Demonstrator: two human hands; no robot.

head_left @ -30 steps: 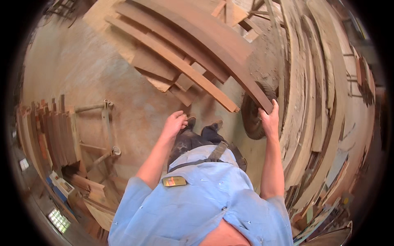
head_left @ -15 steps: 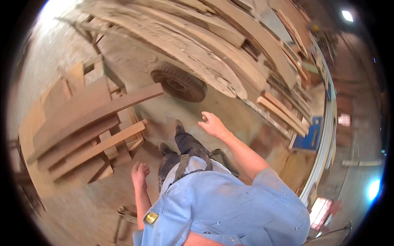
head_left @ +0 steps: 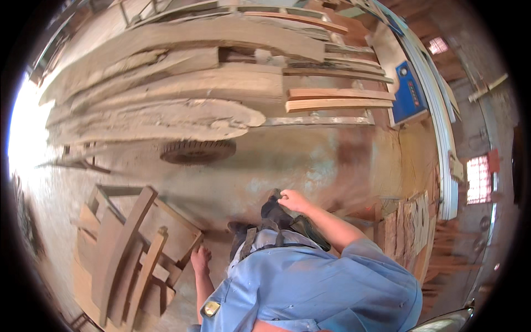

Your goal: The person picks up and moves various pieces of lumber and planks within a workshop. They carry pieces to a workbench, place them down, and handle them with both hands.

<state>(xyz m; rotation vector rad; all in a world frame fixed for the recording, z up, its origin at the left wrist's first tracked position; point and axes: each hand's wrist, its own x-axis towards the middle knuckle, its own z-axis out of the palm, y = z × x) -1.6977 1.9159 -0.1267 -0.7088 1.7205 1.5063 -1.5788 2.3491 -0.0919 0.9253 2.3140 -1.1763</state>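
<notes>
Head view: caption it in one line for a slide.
Person in a blue shirt stands on a workshop floor, both hands empty: left hand beside stacked boards, right hand raised before long planks.

Strong daylight blows out the left edge of the frame to pure white, washing the floor [head_left: 50, 182] beside it. The rest is dimmer and warm-toned. Motion blur smears the stacked planks [head_left: 182, 88] at the top. Fisheye bending curves straight edges near the dark circular rim.
</notes>
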